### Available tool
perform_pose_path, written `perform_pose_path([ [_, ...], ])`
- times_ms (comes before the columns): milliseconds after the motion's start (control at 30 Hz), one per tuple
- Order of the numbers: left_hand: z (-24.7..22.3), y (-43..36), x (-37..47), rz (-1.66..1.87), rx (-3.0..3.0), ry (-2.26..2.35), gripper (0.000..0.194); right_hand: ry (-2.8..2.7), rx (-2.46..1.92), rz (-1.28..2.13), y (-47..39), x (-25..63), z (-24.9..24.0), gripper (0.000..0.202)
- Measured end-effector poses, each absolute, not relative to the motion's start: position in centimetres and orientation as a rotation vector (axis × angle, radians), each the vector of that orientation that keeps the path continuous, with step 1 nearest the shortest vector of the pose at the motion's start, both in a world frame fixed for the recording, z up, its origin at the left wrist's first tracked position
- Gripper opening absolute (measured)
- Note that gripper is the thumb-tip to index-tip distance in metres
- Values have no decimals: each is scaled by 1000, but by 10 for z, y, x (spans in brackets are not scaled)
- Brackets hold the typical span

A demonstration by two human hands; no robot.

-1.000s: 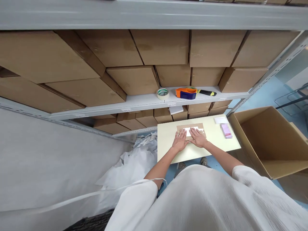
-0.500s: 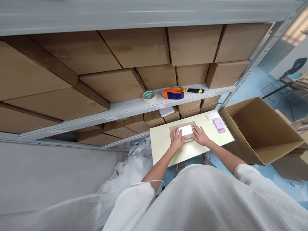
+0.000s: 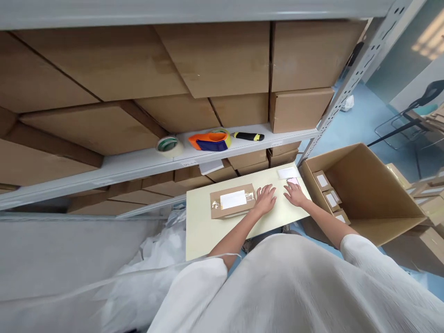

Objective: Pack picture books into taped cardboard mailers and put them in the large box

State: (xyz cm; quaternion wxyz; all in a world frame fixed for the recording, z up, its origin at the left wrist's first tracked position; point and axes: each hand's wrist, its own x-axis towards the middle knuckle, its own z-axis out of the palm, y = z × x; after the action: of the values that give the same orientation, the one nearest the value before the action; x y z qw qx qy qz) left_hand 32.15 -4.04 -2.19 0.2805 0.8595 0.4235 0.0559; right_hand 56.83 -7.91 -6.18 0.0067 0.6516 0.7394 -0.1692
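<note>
A taped cardboard box [image 3: 217,212] with a white label [image 3: 233,200] lies on the pale tabletop [image 3: 199,236]. Just right of the box, my left hand [image 3: 265,200] is open, fingers spread over the tabletop and holding nothing. My right hand [image 3: 294,194] reaches the far right part of the table, fingers apart and resting on a pinkish phone-like object [image 3: 293,180], which it partly covers. Beyond that hand lies a small stack of white paper [image 3: 287,173].
A shelf [image 3: 138,159] holds large cartons, a tape roll [image 3: 169,145], an orange and blue tape dispenser [image 3: 210,141] and a black and yellow cutter [image 3: 249,136]. At right stands a big open carton [image 3: 378,185] with small labelled boxes [image 3: 332,199] inside.
Both hands have left the labelled box and moved right, the right one onto the pinkish object. The view has shifted right, showing small boxes inside the big carton.
</note>
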Motion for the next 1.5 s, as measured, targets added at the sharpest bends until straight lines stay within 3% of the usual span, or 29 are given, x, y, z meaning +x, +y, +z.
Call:
perform_pose_path([
  [433, -77, -13, 410, -85, 1927, 1358, 53, 2279, 1814, -812, -29, 644, -106, 54],
  [967, -86, -7, 407, -82, 1762, 1530, 50, 2130, 2087, -624, 81, 601, -121, 47],
  [1133, -87, -8, 403, -71, 1721, 1560, 48, 2134, 2047, -678, 87, 613, -128, 30],
  [1333, -96, -1, 415, 96, 1679, 1533, 44, 2154, 2070, -752, 93, 629, -120, 26],
  [1500, -107, 30, 445, 402, 1432, 1577, 30, 2143, 2192, -890, 87, 642, -99, 21],
])
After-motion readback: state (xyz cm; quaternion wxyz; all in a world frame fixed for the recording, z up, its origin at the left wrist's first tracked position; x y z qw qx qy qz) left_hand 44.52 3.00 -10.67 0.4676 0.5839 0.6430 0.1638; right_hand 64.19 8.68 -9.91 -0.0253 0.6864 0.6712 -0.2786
